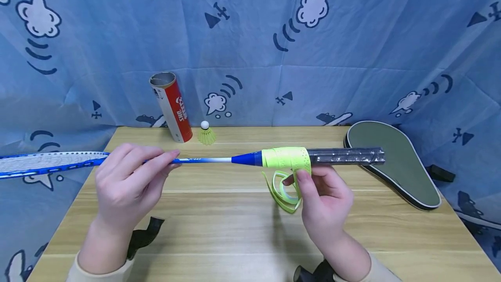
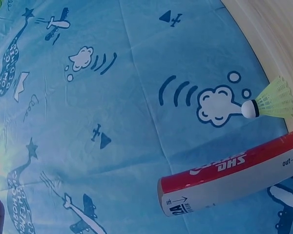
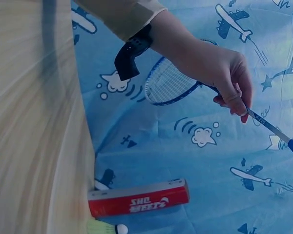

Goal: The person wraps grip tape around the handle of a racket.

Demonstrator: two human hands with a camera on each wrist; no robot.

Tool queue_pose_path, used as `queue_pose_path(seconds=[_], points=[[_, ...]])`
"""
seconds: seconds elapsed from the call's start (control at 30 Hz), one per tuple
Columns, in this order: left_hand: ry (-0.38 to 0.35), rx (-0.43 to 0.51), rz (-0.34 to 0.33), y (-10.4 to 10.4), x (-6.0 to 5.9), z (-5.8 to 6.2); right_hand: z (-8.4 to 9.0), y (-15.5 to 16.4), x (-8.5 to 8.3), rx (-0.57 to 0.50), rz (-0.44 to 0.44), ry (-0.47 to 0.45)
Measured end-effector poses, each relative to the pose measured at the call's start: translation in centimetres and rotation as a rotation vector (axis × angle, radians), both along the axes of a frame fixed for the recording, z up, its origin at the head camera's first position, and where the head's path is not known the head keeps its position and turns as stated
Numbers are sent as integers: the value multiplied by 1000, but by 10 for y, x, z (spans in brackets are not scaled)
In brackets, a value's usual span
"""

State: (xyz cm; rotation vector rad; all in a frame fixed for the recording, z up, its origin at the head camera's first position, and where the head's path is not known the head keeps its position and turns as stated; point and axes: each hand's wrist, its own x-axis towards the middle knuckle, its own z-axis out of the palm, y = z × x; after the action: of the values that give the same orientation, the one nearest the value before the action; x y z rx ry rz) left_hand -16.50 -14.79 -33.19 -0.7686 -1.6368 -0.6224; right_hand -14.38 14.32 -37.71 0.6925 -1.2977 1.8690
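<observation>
A blue and white badminton racket [image 1: 246,159] is held level above the table, its strung head off to the left. My left hand [image 1: 127,182] pinches the shaft near the head; the right wrist view shows that left hand [image 3: 219,73] on the shaft too. Yellow-green grip tape [image 1: 283,157] is wound round the upper part of the handle, while the rest of the black handle [image 1: 344,156] is bare. Below the handle, my right hand [image 1: 326,199] pinches the tape between thumb and fingers. The tape's loose end [image 1: 287,199] hangs in curls beside those fingers.
At the table's back edge stand a red and white shuttlecock tube [image 1: 174,108] and a yellow shuttlecock [image 1: 206,134]. A green paddle case [image 1: 391,160] lies on the right of the wooden table [image 1: 219,238]. A blue patterned cloth [image 1: 250,47] hangs behind.
</observation>
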Motion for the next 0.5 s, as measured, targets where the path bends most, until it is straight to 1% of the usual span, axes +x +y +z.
queue_pose_path(seconds=[0.13,0.27,0.37,0.5], points=[[11,17,5,1,-2,0,0,0,0,-11,-30,-19],[-2,4,10,1,-2,0,0,0,0,-15,-42,-21],[-20,-24,17,0,0,-1,0,1,0,-10,-5,-8],[14,-22,0,1,-3,0,0,1,0,-10,43,1]])
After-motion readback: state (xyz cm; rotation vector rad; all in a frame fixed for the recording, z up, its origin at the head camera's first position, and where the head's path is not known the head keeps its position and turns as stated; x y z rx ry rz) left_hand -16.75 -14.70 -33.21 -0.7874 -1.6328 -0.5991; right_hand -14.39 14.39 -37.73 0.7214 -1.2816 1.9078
